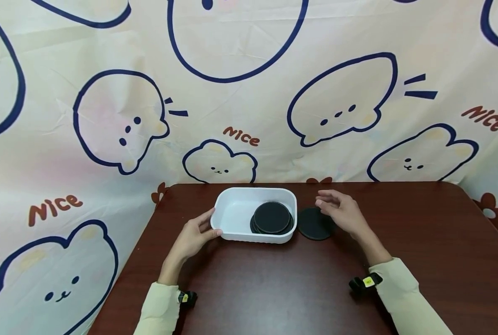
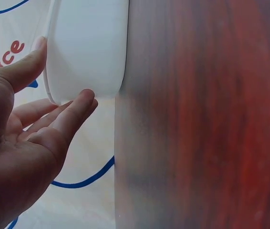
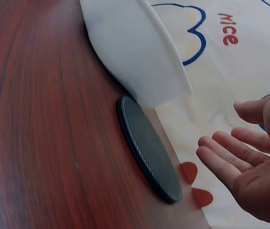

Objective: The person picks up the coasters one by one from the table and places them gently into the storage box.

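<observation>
A white rectangular plastic bin (image 1: pixel 236 216) stands toward the back of the table. Inside its right half lies a stack of round black coasters (image 1: pixel 272 217). My left hand (image 1: pixel 195 236) holds the bin's near left corner, with the thumb at the rim and the fingers against the end wall (image 2: pixel 85 71). Just right of the bin, another black coaster (image 1: pixel 315 224) with stitched edging (image 3: pixel 149 148) lies flat on the table. Above and beside that coaster hovers my right hand (image 1: pixel 341 211), fingers loosely extended and holding nothing; its palm (image 3: pixel 264 186) shows in the right wrist view.
The dark brown wooden table (image 1: pixel 274 288) extends to both sides and toward me. Behind it hangs a pale cloth (image 1: pixel 265 107) printed with cartoon bears. Each wrist wears a black strap device (image 1: pixel 365 282).
</observation>
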`<state>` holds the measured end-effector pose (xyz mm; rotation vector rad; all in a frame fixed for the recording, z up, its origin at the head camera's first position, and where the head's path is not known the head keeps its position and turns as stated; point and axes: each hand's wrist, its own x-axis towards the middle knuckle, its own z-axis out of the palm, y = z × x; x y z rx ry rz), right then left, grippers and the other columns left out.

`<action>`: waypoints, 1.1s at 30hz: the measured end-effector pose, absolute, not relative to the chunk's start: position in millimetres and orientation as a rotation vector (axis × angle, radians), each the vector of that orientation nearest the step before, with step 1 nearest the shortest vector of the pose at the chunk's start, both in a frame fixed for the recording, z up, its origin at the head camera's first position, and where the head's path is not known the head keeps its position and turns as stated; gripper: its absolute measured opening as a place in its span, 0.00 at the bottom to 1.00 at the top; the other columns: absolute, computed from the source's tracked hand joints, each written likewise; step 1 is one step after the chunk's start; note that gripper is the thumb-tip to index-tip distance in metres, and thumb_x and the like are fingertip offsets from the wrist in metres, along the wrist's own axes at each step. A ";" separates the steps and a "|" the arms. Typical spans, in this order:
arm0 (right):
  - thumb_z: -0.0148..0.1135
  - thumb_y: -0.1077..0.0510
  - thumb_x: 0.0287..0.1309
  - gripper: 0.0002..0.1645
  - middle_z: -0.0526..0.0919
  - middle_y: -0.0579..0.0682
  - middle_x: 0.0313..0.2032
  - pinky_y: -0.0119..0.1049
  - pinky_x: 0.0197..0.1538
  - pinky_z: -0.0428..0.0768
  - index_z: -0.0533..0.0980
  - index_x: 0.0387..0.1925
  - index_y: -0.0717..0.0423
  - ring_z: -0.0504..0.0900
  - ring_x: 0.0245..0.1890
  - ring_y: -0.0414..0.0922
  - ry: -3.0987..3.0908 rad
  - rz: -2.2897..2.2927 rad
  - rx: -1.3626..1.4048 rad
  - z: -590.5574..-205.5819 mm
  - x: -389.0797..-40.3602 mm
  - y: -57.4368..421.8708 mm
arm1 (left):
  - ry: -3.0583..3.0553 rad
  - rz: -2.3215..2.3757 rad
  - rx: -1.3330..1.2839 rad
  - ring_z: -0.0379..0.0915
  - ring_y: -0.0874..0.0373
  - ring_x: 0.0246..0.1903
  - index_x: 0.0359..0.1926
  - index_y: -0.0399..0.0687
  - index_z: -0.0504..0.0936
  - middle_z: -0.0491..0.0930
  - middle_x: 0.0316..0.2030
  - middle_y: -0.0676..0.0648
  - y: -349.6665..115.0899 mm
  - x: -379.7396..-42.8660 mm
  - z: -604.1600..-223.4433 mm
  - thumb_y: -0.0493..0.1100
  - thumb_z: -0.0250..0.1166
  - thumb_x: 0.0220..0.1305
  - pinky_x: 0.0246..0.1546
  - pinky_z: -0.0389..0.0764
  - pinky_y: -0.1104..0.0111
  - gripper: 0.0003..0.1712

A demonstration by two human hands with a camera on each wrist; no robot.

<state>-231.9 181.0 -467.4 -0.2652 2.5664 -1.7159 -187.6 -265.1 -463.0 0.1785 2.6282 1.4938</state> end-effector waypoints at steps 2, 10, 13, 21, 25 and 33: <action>0.61 0.44 0.79 0.34 0.82 0.64 0.67 0.44 0.62 0.88 0.72 0.75 0.58 0.85 0.65 0.60 2.604 -1.658 -0.268 -468.3 -231.8 186.5 | 2.630 1.495 0.181 0.69 0.37 0.75 0.83 0.42 0.62 0.64 0.80 0.32 -264.9 -188.1 -463.3 0.38 0.73 0.71 0.62 0.84 0.54 0.46; 0.58 0.40 0.80 0.42 0.73 0.64 0.76 0.64 0.75 0.74 0.62 0.82 0.58 0.75 0.75 0.64 2.635 -1.498 -0.289 -468.3 -231.4 203.7 | 2.629 1.505 0.184 0.69 0.38 0.75 0.83 0.42 0.61 0.63 0.80 0.33 -265.4 -188.0 -464.5 0.37 0.73 0.71 0.62 0.84 0.56 0.46; 0.58 0.40 0.80 0.45 0.66 0.66 0.80 0.66 0.77 0.70 0.57 0.84 0.59 0.68 0.79 0.67 2.616 -1.445 -0.313 -468.1 -231.4 207.9 | 2.626 1.510 0.180 0.69 0.38 0.75 0.83 0.42 0.62 0.64 0.80 0.33 -265.5 -188.1 -464.5 0.37 0.73 0.71 0.61 0.85 0.57 0.46; 0.65 0.39 0.75 0.56 0.54 0.69 0.83 0.71 0.80 0.61 0.50 0.86 0.62 0.56 0.83 0.71 2.610 -1.275 -0.379 -470.8 -236.5 211.1 | 2.609 1.524 0.162 0.71 0.37 0.74 0.83 0.42 0.62 0.64 0.80 0.33 -264.1 -186.1 -464.2 0.38 0.73 0.71 0.62 0.85 0.55 0.46; 0.67 0.35 0.71 0.61 0.52 0.69 0.84 0.74 0.79 0.58 0.47 0.86 0.60 0.52 0.83 0.71 2.645 -1.154 -0.388 -476.9 -241.3 210.3 | 2.605 1.527 0.164 0.71 0.37 0.74 0.83 0.43 0.62 0.64 0.80 0.34 -264.3 -186.1 -466.0 0.38 0.73 0.71 0.62 0.84 0.53 0.46; 0.73 0.40 0.67 0.58 0.57 0.72 0.81 0.73 0.78 0.64 0.56 0.84 0.63 0.58 0.81 0.72 2.681 -0.969 -0.511 -484.0 -244.8 204.1 | 2.612 1.520 0.180 0.71 0.36 0.74 0.83 0.41 0.61 0.63 0.80 0.33 -264.8 -186.8 -464.0 0.38 0.73 0.71 0.62 0.84 0.53 0.46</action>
